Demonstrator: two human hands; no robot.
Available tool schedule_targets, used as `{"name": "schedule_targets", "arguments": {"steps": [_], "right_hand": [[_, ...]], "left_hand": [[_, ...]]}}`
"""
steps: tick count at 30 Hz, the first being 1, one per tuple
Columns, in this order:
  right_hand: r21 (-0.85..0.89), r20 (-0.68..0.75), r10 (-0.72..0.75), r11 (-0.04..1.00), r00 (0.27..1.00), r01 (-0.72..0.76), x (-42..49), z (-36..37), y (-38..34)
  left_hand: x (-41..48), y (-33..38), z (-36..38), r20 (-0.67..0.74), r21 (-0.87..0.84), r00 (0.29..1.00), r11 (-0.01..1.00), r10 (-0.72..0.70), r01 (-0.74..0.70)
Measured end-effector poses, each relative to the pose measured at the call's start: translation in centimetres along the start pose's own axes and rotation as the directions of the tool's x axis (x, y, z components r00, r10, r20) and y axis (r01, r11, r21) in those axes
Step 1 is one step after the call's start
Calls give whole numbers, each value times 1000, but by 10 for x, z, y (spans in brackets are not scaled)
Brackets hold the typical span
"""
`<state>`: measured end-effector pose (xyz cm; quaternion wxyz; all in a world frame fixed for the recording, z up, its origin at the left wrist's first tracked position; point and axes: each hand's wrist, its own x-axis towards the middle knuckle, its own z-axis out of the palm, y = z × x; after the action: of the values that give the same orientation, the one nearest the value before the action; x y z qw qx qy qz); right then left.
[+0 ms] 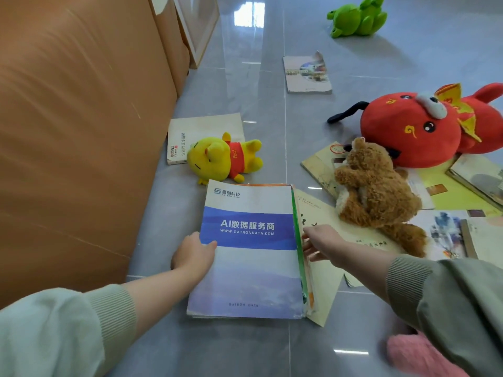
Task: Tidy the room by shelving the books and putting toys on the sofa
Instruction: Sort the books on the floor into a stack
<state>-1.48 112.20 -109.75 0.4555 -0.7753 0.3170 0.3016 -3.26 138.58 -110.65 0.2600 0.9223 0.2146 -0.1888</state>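
A stack of books topped by a blue-and-white booklet (247,254) lies on the grey floor before me. My left hand (194,254) grips the stack's left edge, thumb on the cover. My right hand (319,244) holds the right edge, fingers tucked behind the green spine. A yellow bear toy (223,159) lies just beyond the stack on a cream book (201,126). At the right, a brown plush bear (375,191) and a red plush toy (424,131) rest on several scattered books (451,191). Farther off lie one more book (307,74) and a green plush frog (359,17).
The orange sofa (76,137) fills the left side, close to the stack. A light wooden shelf frame (198,28) stands beyond the sofa's end. A pink fuzzy thing (419,355) shows at the lower right. Bare grey tiles run up the middle.
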Motion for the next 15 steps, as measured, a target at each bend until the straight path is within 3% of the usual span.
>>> {"name": "schedule_targets", "arguments": {"steps": [2, 5, 7, 11, 15], "right_hand": [[-71, -40, -1, 997, 999, -2, 3, 6, 7], [9, 20, 51, 999, 999, -51, 4, 12, 12], [150, 98, 77, 985, 992, -91, 3, 10, 10], [187, 111, 77, 977, 991, -97, 1, 5, 9], [160, 135, 83, 982, 987, -104, -3, 7, 6]], "left_hand": [[3, 2, 6, -10, 12, 1000, 1000, 2, -2], [4, 1, 23, 150, -407, 986, 904, -77, 133], [7, -1, 30, 301, -539, 947, 799, -113, 267], [13, 0, 27, 516, -557, 849, 707, -117, 436], [12, 2, 22, 578, -581, 814, 673, -54, 457]]}}
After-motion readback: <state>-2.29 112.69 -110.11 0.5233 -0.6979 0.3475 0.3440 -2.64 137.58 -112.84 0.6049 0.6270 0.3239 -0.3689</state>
